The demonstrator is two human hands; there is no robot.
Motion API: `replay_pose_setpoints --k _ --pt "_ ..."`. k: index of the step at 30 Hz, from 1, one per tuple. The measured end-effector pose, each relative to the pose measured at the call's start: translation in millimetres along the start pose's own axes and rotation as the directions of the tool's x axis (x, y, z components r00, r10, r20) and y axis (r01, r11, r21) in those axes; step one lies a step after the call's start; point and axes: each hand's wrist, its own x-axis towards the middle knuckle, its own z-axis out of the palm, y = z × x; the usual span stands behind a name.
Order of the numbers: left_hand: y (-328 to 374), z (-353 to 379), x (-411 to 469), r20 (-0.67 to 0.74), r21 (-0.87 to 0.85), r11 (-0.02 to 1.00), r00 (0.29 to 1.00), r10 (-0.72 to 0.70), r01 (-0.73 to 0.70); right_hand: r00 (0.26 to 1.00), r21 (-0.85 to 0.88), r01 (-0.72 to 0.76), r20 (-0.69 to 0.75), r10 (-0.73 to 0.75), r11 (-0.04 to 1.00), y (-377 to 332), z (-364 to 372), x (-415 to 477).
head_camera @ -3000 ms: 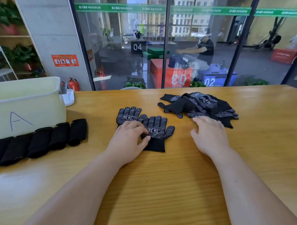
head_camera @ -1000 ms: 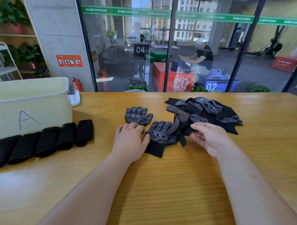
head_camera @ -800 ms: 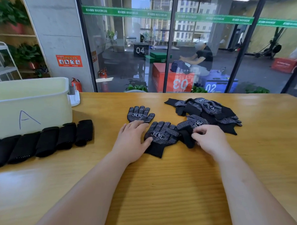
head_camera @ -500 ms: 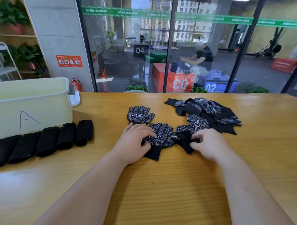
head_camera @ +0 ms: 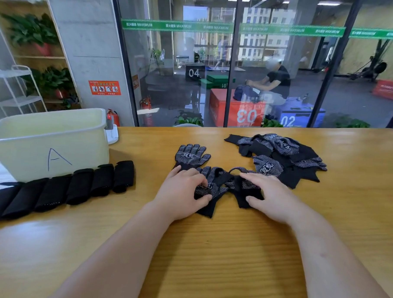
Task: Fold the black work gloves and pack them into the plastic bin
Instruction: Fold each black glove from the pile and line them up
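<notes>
Two black dotted gloves lie side by side at the table's middle. My left hand (head_camera: 182,193) presses and pinches the left glove (head_camera: 212,186). My right hand (head_camera: 270,194) grips the right glove (head_camera: 243,191) by its cuff, thumb under the cloth. Another flat glove (head_camera: 192,155) lies just beyond my left hand. A loose pile of black gloves (head_camera: 280,156) sits behind my right hand. A row of several folded gloves (head_camera: 61,189) lies in front of the pale plastic bin (head_camera: 33,155) marked "A" at the left.
The wooden table (head_camera: 209,250) stretches toward me and to the right. A glass wall runs along its far edge. A small white holder (head_camera: 112,134) stands beside the bin's right end.
My right hand pulled a glove out of the pile and laid it next to the glove under my left hand. My left hand shifted right onto that glove.
</notes>
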Motion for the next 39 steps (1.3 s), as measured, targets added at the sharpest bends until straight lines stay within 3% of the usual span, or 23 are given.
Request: replay_pose_setpoints --k 8,16,20,25,30,33,36,39 --pt "1 -5 -21 0.008 0.093 0.995 0.999 -0.037 0.037 0.992 -0.091 -0.057 0.11 0.067 0.994 -5 7 0" --pt "0 -5 -20 0.058 0.114 0.992 0.996 -0.063 0.056 0.974 -0.248 -0.226 -0.067 0.216 0.942 -16 12 2" --pt "-1 -4 -15 0.041 0.137 0.987 0.995 -0.09 0.083 0.98 -0.213 -0.166 -0.144 0.137 0.963 -19 15 4" --pt "-4 1 -2 0.214 0.112 0.978 0.957 -0.197 0.176 0.992 -0.197 -0.1 -0.102 0.081 0.975 -28 24 9" --pt "-14 6 29 0.256 0.176 0.972 0.946 -0.198 0.156 0.995 -0.196 -0.059 -0.091 0.041 0.979 -30 32 15" --pt "-18 14 42 0.174 0.213 0.956 0.955 -0.238 0.2 0.986 -0.117 -0.022 -0.17 0.002 0.993 -28 31 18" --pt "-9 20 47 -0.094 0.234 0.942 0.969 -0.227 0.243 0.942 -0.124 -0.179 -0.307 0.134 0.976 -14 28 24" --pt "10 24 47 -0.25 0.138 0.977 0.961 -0.121 0.16 0.935 -0.163 -0.331 -0.192 0.299 0.93 -3 32 29"
